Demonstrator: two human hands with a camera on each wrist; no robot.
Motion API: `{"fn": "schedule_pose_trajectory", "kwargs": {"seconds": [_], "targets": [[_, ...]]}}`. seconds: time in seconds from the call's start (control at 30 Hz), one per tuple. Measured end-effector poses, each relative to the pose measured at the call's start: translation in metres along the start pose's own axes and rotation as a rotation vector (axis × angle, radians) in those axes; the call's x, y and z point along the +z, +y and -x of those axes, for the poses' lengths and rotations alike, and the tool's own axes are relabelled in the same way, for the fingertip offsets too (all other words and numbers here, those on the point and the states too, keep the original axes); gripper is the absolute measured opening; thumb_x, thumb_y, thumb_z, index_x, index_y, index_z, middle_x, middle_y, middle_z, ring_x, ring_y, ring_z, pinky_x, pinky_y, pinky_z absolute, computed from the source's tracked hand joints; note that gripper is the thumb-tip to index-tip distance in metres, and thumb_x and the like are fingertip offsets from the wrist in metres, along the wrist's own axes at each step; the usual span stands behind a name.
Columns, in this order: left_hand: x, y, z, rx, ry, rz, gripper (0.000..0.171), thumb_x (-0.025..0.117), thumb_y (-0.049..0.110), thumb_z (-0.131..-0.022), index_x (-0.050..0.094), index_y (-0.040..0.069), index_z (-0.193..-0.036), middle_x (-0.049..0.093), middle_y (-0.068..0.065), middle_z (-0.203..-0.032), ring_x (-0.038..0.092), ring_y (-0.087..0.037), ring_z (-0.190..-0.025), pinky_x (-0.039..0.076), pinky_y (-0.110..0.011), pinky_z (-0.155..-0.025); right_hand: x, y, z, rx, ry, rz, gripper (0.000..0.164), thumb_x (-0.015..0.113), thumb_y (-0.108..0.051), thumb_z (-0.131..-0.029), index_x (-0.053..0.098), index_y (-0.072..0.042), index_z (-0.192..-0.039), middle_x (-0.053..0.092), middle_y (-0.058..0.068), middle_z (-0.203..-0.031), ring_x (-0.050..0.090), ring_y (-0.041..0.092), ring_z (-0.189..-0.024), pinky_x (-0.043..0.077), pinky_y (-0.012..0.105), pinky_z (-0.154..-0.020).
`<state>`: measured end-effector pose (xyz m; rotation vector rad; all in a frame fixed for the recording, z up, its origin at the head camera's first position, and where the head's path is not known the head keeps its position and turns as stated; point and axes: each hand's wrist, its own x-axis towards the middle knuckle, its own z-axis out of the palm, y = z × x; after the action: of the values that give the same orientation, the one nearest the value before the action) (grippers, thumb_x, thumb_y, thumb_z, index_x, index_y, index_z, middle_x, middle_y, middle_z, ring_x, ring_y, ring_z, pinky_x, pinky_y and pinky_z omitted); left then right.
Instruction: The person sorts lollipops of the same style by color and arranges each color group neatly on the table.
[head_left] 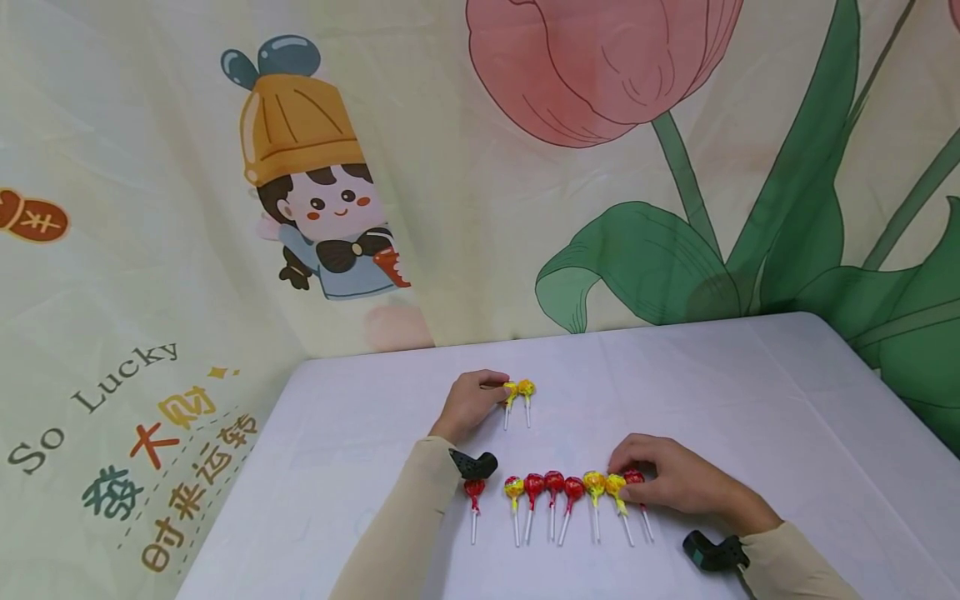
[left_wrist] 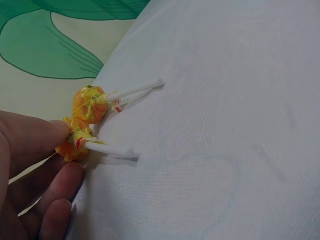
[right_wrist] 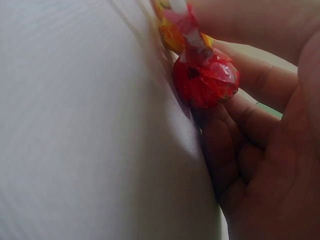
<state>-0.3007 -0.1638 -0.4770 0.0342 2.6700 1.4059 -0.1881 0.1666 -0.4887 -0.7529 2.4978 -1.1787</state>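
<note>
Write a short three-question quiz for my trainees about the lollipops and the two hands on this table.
1. True or false: the left hand touches a yellow lollipop lying apart from the long row.
2. How many yellow lollipops lie in that far pair? A) one B) two C) four
3. What colour is the lollipop at the right hand's fingertips, at the right end of the row?

Key: 1 true. 2 B; the second yellow lollipop lies beside the first. 3 red, as the right wrist view shows.

Left hand at two yellow lollipops

Left hand [left_wrist: 30, 170] pinches the nearer yellow lollipop [left_wrist: 75, 142]; a second lollipop [left_wrist: 90, 104] lies just beside, on white tablecloth [left_wrist: 225, 150].
</note>
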Motion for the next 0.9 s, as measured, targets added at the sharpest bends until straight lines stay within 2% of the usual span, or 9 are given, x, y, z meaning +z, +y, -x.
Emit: {"fn": "schedule_pose_trajectory", "kwargs": {"seconds": [0.27,0.43,0.73,0.9], "targets": [[-0.0019,0.0009,-0.0009,-0.017,-0.018,0.021,0.029,0.070,0.025,-0.094,0.071,0.013,-0.121,0.070,0.001,-0.104,0.064,-0.018,-0.093,0.050,-0.040,-0.092,0.0001,-0.0005,0.0000,0.003,-0.002,-0.002,0.015,0.077,-0.034,-0.089,0.071,-0.035,-0.103,0.062,-0.016,-0.110,0.056,0.014,-0.104,0.049,0.030,-0.094],[-0.0010,0.0025,0.0008,-0.001,0.008,0.042,0.031,0.070,0.022,-0.094,0.070,0.009,-0.122,0.070,-0.003,-0.105,0.066,-0.017,-0.090,0.051,-0.039,-0.089,-0.0012,-0.0007,0.0000,-0.020,-0.010,-0.011,0.014,0.076,-0.033,-0.090,0.071,-0.033,-0.103,0.062,-0.013,-0.110,0.056,0.015,-0.103,0.049,0.031,-0.093],[-0.0003,0.0023,0.0021,-0.015,0.025,0.080,0.029,0.068,0.026,-0.096,0.070,0.010,-0.120,0.071,-0.002,-0.101,0.067,-0.017,-0.088,0.051,-0.038,-0.085,-0.0017,-0.0002,0.0006,-0.011,-0.004,-0.037,0.015,0.075,-0.033,-0.090,0.071,-0.031,-0.105,0.063,-0.012,-0.110,0.056,0.016,-0.102,0.049,0.030,-0.092],[-0.0010,0.0021,0.0034,-0.020,0.028,0.068,0.026,0.068,0.024,-0.095,0.071,0.012,-0.118,0.070,-0.001,-0.102,0.066,-0.016,-0.088,0.051,-0.037,-0.086,-0.0013,0.0002,0.0008,-0.019,0.004,-0.046,0.015,0.075,-0.032,-0.091,0.071,-0.031,-0.105,0.063,-0.012,-0.109,0.056,0.016,-0.101,0.049,0.030,-0.091]]}}
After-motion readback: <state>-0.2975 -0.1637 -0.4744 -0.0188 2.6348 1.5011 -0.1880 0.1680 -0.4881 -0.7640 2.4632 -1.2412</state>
